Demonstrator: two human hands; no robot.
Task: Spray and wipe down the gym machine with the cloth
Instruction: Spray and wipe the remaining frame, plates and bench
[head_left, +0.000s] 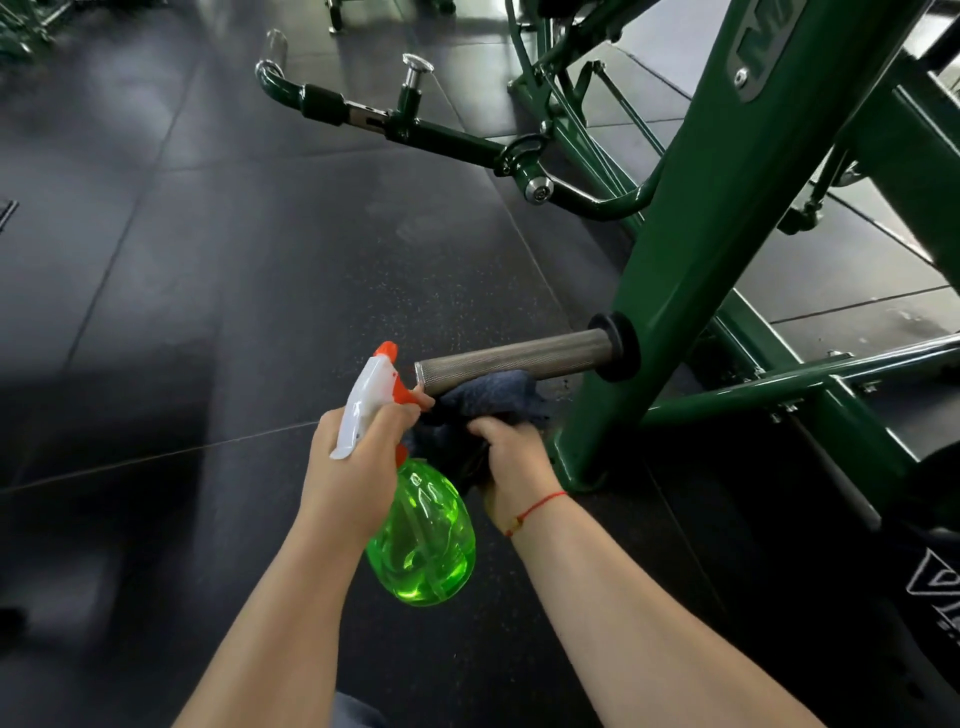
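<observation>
Your left hand (358, 452) is curled round the neck of the bottle (423, 540), a fingertip on the orange trigger. The nozzle sits just beside the free end of the bar (519, 356), probably so the spray lands close. Your right hand (511, 457) grips the bunched cloth (488, 395) right under the bar and seemingly touching it, likely to catch drips and be ready to wipe. The bar juts from the green post (701, 260), which blocks strokes at its black collar (618, 345). The floor (208, 312) to your left gives room to move, while rails crowd the right.
</observation>
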